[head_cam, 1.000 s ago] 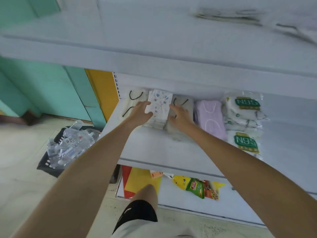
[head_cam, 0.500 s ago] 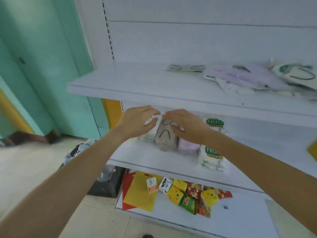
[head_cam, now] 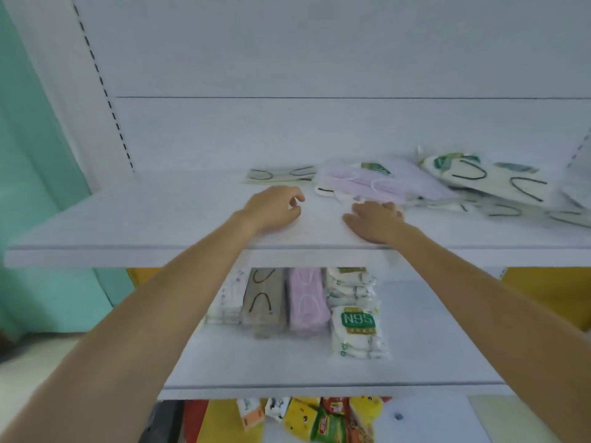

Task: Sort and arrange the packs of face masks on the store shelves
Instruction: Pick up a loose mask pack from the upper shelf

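Below, the middle shelf (head_cam: 415, 362) holds four neat rows of mask packs (head_cam: 307, 302).

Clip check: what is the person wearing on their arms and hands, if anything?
Nothing visible. The left hand and right hand are bare, with no gloves, rings, watch or wristband, and no sleeve shows anywhere up to the frame's lower edge.

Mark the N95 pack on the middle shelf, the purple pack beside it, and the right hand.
N95 pack (head_cam: 357, 321): head view, on its green label.
purple pack (head_cam: 307, 302): head view, middle of its top face.
right hand (head_cam: 374, 220): head view, back of the hand.
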Demonstrator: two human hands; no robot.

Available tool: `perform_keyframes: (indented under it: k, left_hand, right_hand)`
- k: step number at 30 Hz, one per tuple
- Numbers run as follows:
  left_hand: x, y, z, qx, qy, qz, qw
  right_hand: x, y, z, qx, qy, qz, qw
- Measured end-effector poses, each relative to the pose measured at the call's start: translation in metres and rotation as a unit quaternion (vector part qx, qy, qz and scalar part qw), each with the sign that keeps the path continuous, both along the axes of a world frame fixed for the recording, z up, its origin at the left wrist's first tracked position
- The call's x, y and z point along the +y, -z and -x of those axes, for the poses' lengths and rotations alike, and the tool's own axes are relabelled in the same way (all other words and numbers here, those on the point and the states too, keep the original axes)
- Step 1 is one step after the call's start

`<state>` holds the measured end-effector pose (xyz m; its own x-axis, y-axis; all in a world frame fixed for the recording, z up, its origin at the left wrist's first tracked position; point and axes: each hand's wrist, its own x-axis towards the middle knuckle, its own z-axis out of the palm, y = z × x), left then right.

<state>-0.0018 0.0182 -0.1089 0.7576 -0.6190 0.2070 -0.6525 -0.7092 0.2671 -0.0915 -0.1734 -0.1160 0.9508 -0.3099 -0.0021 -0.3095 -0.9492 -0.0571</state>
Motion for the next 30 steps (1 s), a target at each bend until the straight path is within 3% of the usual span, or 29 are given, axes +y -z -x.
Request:
perform_keyframes:
  k: [6, 9, 12, 17, 21, 23, 25, 26, 28, 30]
  left_hand:
    - [-0.059, -0.003, -0.047, 0.045, -0.021, 0.019, 0.999]
    - [-0.07, -0.001, -0.063, 0.066, -0.032, 0.007, 0.997]
    - [-0.073, 0.002, -0.073, 0.107, -0.026, 0.044, 0.993]
    - [-0.052, -0.007, -0.086, 0.231, -0.018, 0.171, 0.958]
    - [-0.025, -0.014, -0.1, 0.157, -0.109, 0.066, 0.979]
    - [-0.021, -0.017, -0.105, 0.102, -0.154, 0.004, 0.983]
    - [-0.028, -0.02, -0.107, 0.069, -0.153, 0.063, 0.984]
    - [-0.036, -0.023, -0.105, 0.082, -0.139, 0.138, 0.977]
    - [-0.062, -0.029, -0.094, 0.198, -0.103, 0.3, 0.927]
    - [-0.088, -0.031, -0.084, 0.321, -0.073, 0.386, 0.862]
  right_hand:
    - [0.009, -0.004, 0.006, -0.041, -0.139, -0.169, 0.975]
    - [-0.008, -0.008, -0.001, -0.114, -0.137, -0.226, 0.958]
    - [-0.044, -0.017, -0.02, -0.196, -0.103, -0.161, 0.962]
    - [-0.084, -0.022, -0.056, -0.038, -0.045, -0.096, 0.994]
    - [-0.088, -0.043, -0.072, -0.028, -0.074, -0.049, 0.996]
    - [-0.094, -0.051, -0.082, -0.051, -0.087, -0.081, 0.992]
    - [-0.101, -0.057, -0.095, -0.113, -0.087, -0.19, 0.971]
    - [-0.102, -0.059, -0.1, -0.153, -0.084, -0.259, 0.95]
    - [-0.102, -0.06, -0.107, -0.21, -0.07, -0.381, 0.898]
    - [-0.094, -0.05, -0.11, -0.223, -0.071, -0.436, 0.869]
